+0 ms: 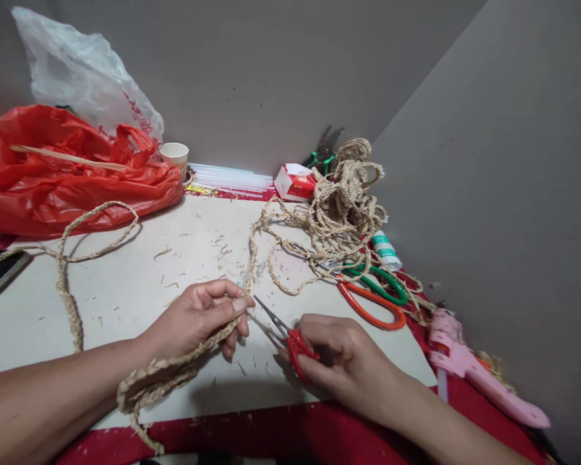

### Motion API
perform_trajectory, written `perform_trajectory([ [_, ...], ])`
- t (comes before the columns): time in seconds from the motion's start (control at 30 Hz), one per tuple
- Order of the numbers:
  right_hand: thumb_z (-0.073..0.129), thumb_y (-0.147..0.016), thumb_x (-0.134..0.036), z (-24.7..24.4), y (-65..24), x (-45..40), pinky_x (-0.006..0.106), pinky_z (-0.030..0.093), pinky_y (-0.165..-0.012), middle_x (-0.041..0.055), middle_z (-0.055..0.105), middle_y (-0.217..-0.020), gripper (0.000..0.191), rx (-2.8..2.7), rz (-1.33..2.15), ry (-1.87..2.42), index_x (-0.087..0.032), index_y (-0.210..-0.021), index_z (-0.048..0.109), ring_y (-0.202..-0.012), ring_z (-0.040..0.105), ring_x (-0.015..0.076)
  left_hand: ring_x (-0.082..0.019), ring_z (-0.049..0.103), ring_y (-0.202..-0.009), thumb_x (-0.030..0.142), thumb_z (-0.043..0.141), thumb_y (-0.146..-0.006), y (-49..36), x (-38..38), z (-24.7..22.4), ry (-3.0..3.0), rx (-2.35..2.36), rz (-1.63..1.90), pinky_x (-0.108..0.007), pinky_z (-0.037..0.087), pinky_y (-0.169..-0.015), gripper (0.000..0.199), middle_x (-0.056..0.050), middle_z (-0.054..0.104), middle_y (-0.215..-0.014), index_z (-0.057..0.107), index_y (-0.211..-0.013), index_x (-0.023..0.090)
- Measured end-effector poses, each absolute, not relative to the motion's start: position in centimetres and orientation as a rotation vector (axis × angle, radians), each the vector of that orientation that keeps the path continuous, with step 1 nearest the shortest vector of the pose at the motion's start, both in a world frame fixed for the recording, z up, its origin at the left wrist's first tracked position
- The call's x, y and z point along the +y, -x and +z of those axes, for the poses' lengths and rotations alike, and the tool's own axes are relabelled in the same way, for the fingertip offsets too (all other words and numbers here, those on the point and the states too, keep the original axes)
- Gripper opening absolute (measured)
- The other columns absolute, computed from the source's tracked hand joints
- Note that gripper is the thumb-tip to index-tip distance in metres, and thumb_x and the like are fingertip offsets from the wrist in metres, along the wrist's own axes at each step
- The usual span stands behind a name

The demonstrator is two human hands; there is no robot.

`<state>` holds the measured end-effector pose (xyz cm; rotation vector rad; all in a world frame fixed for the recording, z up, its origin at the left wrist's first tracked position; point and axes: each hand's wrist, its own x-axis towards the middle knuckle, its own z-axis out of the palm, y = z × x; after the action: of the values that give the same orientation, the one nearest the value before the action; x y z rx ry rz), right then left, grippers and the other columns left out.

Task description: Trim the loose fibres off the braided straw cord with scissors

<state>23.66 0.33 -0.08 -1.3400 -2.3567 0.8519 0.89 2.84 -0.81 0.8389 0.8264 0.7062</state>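
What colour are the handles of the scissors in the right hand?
Red. The scissor handles show in the head view, partly covered by the right hand.

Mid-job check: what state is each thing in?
Left hand, pinching the braided cord.
Right hand, gripping the red-handled scissors.
Braided cord, held, partly looped.
Red-handled scissors, blades look nearly shut, tips near the cord.
Cord pile, loosely tangled.
Orange handle and green handle, lying loose.
Pink glue gun, lying down, power unclear.
Red bag, crumpled.
Clear bag, crumpled.
Paper cup, upright.

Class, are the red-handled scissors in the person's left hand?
No, the right hand holds the scissors, and the left hand holds the braided rope.
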Motion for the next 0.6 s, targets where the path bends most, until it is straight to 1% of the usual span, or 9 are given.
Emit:
perform_trajectory([
  [0.27, 0.059, -0.080, -0.022, -0.18, -23.80, 0.53, 0.022, 0.030, -0.052, -0.0024, 0.047, -0.061, 0.021, -2.379, 0.912, 1.378, -0.017, -0.062, 0.050, -0.055, 0.039, 0.0093, -0.008, 0.052, -0.044, 0.040, 0.073, -0.073, -0.95, 2.75, -0.80, -0.815, 0.806, 0.687, -0.021, 0.044, -0.046, 0.033, 0.000, 0.063, -0.062, 0.054, -0.085, 0.016],
  [0.47, 0.054, -0.084, -0.019, -0.09, -23.94, 0.52, 0.022, 0.030, -0.052, -0.0020, 0.047, -0.061, 0.023, -2.384, 0.917, 1.247, -0.017, -0.061, 0.051, -0.054, 0.040, 0.0089, -0.008, 0.053, -0.045, 0.040, 0.072, -0.075, -0.89, 2.78, -0.58, -0.825, 0.790, 0.665, -0.020, 0.043, -0.047, 0.031, -0.001, 0.063, -0.063, 0.054, -0.084, 0.015],
  [0.6, 0.053, -0.085, -0.021, -0.11, -24.07, 0.53, 0.022, 0.030, -0.052, -0.0013, 0.048, -0.061, 0.024, -2.360, 0.916, 1.305, -0.017, -0.061, 0.052, -0.054, 0.040, 0.0092, -0.008, 0.053, -0.044, 0.039, 0.071, -0.075, -0.88, 2.90, -0.49, -0.830, 0.791, 0.658, -0.021, 0.043, -0.047, 0.031, -0.001, 0.063, -0.063, 0.055, -0.085, 0.015],
])
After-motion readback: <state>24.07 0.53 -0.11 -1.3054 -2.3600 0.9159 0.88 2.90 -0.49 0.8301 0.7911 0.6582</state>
